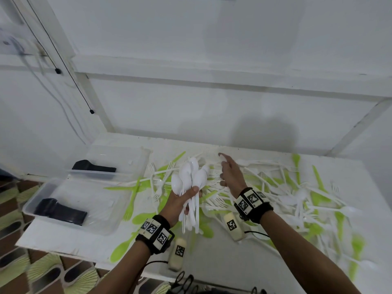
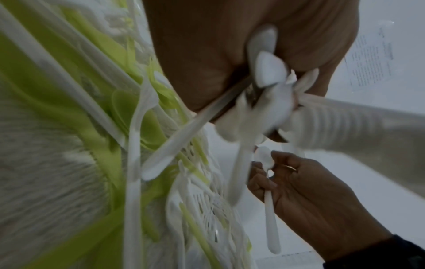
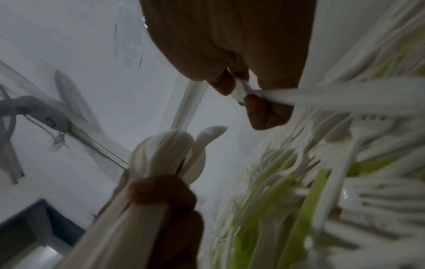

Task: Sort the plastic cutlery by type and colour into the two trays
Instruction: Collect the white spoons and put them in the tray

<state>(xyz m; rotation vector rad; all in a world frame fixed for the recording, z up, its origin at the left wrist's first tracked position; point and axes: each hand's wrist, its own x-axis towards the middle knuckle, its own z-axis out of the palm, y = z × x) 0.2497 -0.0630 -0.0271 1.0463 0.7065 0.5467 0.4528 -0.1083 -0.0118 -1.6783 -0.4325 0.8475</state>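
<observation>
Already the left hand (image 1: 180, 203) clamps a fat spoon bundle (image 1: 191, 183) mid-frame while the right hand (image 1: 231, 177) pinches another spoon (image 2: 271, 209) over the pile (image 1: 286, 194); overfilled, it may spill before reaching the trays (image 1: 31, 209) at left.

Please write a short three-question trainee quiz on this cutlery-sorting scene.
1. True or false: the left hand grips a bunch of white spoons.
2. Multiple choice: what lies in the trays now? A) green forks B) black cutlery C) white spoons
3. Fill in: in the left wrist view the right hand holds one white ____.

Key: 1 true; 2 B; 3 spoon.
</observation>
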